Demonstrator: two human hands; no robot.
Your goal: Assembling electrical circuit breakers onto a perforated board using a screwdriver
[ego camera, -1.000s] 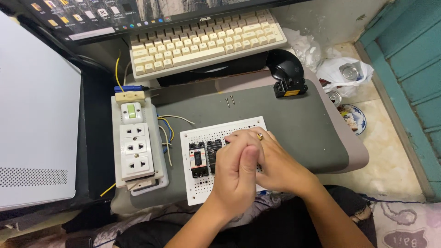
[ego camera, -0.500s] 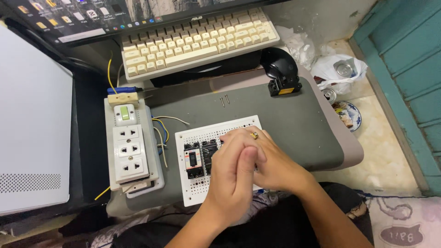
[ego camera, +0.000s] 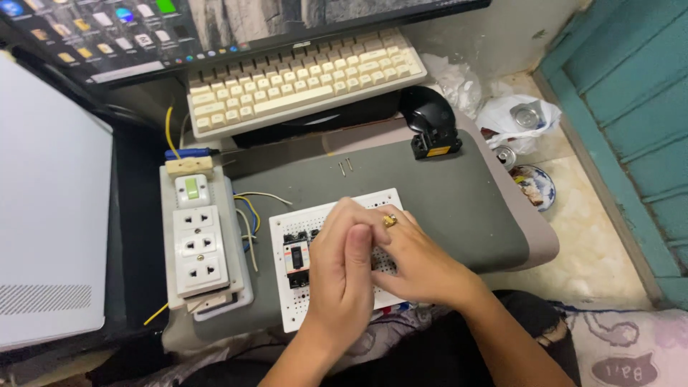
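So, far left there's a white socket strip (ego camera: 201, 244) lying lengthwise toward the keyboard (ego camera: 304, 80), wires running off its right side. Next is the white perforated board (ego camera: 304, 304) flat on the grey bench (ego camera: 459, 193), long axis running away from the person, with a black breaker (ego camera: 296, 259) mounted upright near its left edge. Left hand (ego camera: 344, 276) and right hand (ego camera: 412, 261) sit pressed together over the board, fingers (ego camera: 358, 247) curled in; can't tell whether they're holding anything.

teal door (ego camera: 631, 93) | pale stone floor (ego camera: 595, 258) | grey desk mat (ego camera: 459, 193)
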